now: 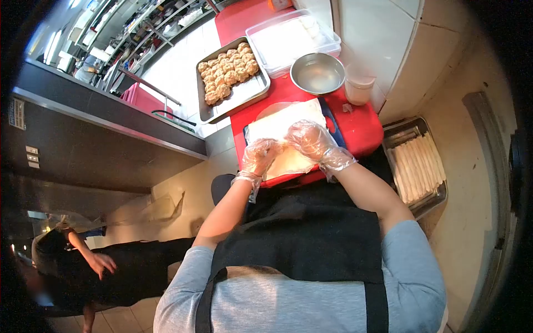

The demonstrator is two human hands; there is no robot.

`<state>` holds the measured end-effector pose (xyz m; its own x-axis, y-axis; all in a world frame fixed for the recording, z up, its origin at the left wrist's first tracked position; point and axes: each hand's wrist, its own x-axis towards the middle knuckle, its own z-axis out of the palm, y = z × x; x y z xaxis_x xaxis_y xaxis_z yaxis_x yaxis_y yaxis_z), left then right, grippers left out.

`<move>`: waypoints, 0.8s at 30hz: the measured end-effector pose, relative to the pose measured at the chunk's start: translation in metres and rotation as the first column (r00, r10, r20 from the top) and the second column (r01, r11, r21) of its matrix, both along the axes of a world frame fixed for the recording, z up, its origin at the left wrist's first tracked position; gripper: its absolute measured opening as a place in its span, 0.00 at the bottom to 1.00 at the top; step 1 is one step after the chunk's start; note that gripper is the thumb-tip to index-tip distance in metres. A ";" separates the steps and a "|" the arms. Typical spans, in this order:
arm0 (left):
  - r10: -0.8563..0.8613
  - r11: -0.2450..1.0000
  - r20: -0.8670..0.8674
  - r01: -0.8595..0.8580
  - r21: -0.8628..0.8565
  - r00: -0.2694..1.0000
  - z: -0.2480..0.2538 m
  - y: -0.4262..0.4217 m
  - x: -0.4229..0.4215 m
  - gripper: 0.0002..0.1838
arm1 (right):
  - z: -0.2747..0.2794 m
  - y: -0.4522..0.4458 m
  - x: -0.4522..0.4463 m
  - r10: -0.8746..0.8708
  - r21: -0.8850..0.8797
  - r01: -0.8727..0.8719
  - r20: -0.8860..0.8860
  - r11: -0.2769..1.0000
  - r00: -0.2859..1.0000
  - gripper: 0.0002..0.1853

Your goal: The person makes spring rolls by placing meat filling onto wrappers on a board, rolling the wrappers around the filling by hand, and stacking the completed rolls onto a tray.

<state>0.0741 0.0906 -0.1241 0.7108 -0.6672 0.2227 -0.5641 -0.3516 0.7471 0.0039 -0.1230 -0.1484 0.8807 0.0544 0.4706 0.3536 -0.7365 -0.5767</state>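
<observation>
Both my hands wear clear plastic gloves and work over pale, thin wrapper sheets (288, 117) stacked on a dark blue board (333, 125). My left hand (262, 156) is at the left part of the sheets, its fingers closed at the near sheet's edge. My right hand (312, 141) is just to the right, fingers curled together over the same sheet. The two hands nearly meet, and what lies between the fingertips is too small to make out. Beyond the sheets stands a metal bowl (317, 74) with cloudy liquid.
A metal tray (247, 100) holds portions of filling at the back left. Behind the bowl are a clear plastic container (277, 39) and a plastic cup (360, 89). Another tray (438, 200) holds rolled pieces at the right. A person (100, 261) stands at the far left.
</observation>
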 end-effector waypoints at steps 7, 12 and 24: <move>-0.049 0.995 0.134 0.061 -0.082 0.990 -0.021 0.013 0.012 0.10 | -0.003 0.005 0.013 0.032 -0.221 0.006 0.168 0.975 0.985 0.10; 0.056 0.939 0.121 -0.094 0.331 0.991 -0.010 0.002 0.009 0.16 | -0.019 0.011 0.029 0.016 -0.090 -0.041 -0.266 0.995 0.964 0.15; 0.007 0.993 0.106 -0.019 0.115 0.994 0.013 0.029 0.006 0.21 | 0.004 0.038 0.036 0.103 0.085 -0.078 -0.349 0.993 0.932 0.14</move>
<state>0.0802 0.1197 -0.1114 0.6963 -0.6836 0.2187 -0.6321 -0.4397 0.6381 0.0394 -0.0853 -0.1444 0.9832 0.1203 0.1370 0.1822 -0.6651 -0.7241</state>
